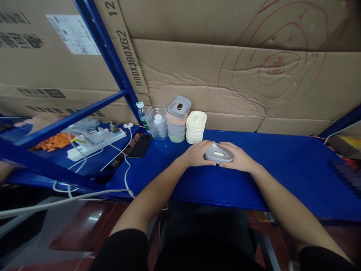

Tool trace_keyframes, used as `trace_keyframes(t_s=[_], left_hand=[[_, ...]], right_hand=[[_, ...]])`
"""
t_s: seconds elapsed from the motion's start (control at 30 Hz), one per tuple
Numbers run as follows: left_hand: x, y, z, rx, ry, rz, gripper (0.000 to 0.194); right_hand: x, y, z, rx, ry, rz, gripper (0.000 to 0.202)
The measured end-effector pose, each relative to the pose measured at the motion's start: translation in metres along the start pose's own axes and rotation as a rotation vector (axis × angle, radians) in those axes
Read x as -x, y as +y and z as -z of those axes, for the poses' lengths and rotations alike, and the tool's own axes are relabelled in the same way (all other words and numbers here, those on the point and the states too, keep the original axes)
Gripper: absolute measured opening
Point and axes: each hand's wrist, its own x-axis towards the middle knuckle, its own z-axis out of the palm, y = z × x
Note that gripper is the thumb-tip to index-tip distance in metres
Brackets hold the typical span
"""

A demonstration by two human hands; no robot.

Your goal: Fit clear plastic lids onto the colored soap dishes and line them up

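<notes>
The fingers of the left hand (199, 153) and right hand (238, 157) grasp opposite sides of a grey, rounded plastic container (219, 153) with a pale oval piece on top, over the blue desk (225, 188). Just beyond the left hand stands a stack of cream, rounded-square plastic pieces (196, 126), beside a taller stack of grey, peach and green plastic containers (177, 122); nested clear plastic containers (158, 126) stand left of that.
</notes>
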Motion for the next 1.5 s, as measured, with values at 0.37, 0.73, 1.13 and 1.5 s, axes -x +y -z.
trace_keyframes(t_s=[0.37, 0.73, 1.13, 1.5], left_hand=[[0.004, -0.012, -0.007, 0.052, -0.025, -0.021, 0.109], [0.002, -0.01, 0.006, 0.016, 0.221, -0.061, 0.041], [0.002, 0.005, 0.007, 0.036, 0.368, 0.026, 0.077], [-0.005, 0.008, 0.021, -0.245, 0.31, -0.131, 0.034]], right_hand=[[-0.005, -0.01, -0.005, -0.056, 0.091, 0.011, 0.07], [-0.005, -0.01, 0.0, -0.382, 0.274, -0.108, 0.072], [-0.008, 0.001, -0.005, -0.466, 0.633, -0.296, 0.053], [-0.014, 0.007, 0.001, -0.816, 0.624, -0.375, 0.058]])
